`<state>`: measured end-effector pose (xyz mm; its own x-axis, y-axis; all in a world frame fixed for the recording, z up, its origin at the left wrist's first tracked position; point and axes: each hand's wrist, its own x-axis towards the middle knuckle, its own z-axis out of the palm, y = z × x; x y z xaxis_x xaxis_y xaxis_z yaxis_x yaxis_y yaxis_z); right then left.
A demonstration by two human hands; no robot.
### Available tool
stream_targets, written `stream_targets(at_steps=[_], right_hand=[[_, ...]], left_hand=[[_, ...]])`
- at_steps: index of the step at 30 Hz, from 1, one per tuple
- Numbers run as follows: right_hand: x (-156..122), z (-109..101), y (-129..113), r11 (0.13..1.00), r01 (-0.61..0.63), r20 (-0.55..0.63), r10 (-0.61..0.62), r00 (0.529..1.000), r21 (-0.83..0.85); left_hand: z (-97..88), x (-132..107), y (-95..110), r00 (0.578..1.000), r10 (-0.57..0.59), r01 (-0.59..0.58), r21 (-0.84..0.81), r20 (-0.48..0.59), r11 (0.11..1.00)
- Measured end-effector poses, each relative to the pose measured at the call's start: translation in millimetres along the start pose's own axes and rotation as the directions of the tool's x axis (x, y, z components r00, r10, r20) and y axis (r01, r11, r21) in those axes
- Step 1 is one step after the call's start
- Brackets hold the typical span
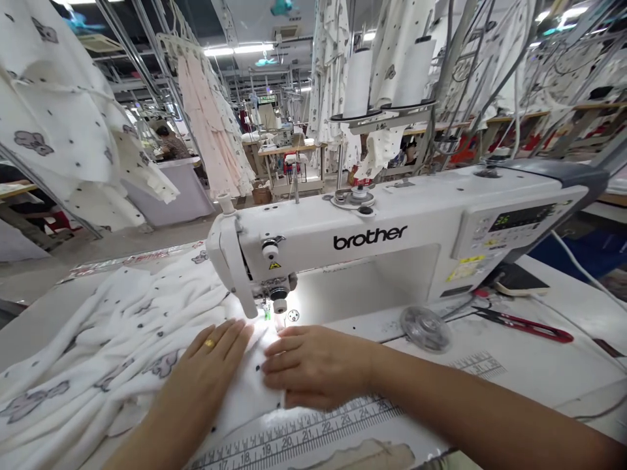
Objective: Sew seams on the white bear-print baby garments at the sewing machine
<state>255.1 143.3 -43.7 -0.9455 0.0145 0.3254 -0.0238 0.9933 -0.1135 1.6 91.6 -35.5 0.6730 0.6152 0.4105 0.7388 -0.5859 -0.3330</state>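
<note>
White printed fabric (142,326) with dark spots and grey figures lies bunched on the left of the table and runs under the needle area of a Brother sewing machine (313,228). My left hand (218,352), a ring on one finger, rests flat on the cloth just left of the lit presser foot (267,309). On the fabric's right edge, my right hand (318,365) lies with its fingers stretched out toward the left. Both hands press on the cloth from above, close in front of the needle. The palms' undersides are hidden.
Red-handled thread snips (526,324) and a clear round bobbin case (425,328) lie on the right of the table. A printed ruler scale (313,434) runs along the front. Thread cones (358,83) stand behind the machine, and garments (53,111) hang at the left.
</note>
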Motion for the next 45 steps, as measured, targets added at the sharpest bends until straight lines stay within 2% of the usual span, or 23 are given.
stream_targets(at_steps=[4,7,11,16,18,23,27,31,37,40,45], right_hand=[[-0.3,3.7,-5.0,0.999,0.029,0.045,-0.03,0.999,0.022],[-1.2,5.5,-8.5,1.0,0.013,0.053,-0.013,0.998,0.01],[-1.9,9.1,-9.0,0.999,0.018,0.041,-0.02,0.999,0.044],[-2.3,13.9,-5.9,0.996,0.041,0.01,-0.042,0.999,0.083],[-2.2,15.9,-6.0,0.995,0.043,-0.017,-0.042,0.999,0.095],[-1.2,18.7,-7.9,0.994,0.05,-0.025,-0.048,0.999,0.101],[-1.5,18.4,-8.8,0.996,0.042,0.0,-0.042,0.999,0.083],[-0.9,18.9,-9.9,0.996,-0.002,0.025,0.0,1.0,0.085],[2.8,12.8,-8.5,0.992,-0.096,0.035,0.094,0.995,0.077],[2.8,10.2,-4.6,0.993,-0.082,0.025,0.08,0.996,0.081],[1.2,9.1,3.0,0.993,-0.055,0.007,0.054,0.999,0.101]], left_hand=[[-18.7,-9.1,3.5,0.998,-0.057,0.056,-0.071,-0.019,0.996],[-16.7,-7.4,14.2,0.997,-0.069,0.061,-0.226,-0.026,0.972],[-7.0,-6.0,25.6,0.989,-0.094,0.13,-0.386,0.11,0.913],[-8.5,-8.8,19.2,0.968,-0.09,0.182,-0.408,0.233,0.895],[-9.9,-5.7,17.8,0.975,-0.066,0.149,-0.403,0.213,0.903],[-4.6,4.7,27.6,0.997,0.077,-0.064,-0.359,0.022,0.931],[-0.7,3.9,34.0,0.999,0.043,-0.038,-0.307,0.011,0.951],[3.3,3.5,28.5,0.999,0.04,-0.028,-0.32,0.032,0.947],[20.0,11.9,4.6,0.989,0.073,-0.023,-0.365,0.125,0.931],[23.5,14.0,-3.4,0.98,0.076,0.004,-0.399,0.185,0.917],[16.2,13.2,-4.9,0.981,0.024,0.071,-0.465,0.194,0.883]])
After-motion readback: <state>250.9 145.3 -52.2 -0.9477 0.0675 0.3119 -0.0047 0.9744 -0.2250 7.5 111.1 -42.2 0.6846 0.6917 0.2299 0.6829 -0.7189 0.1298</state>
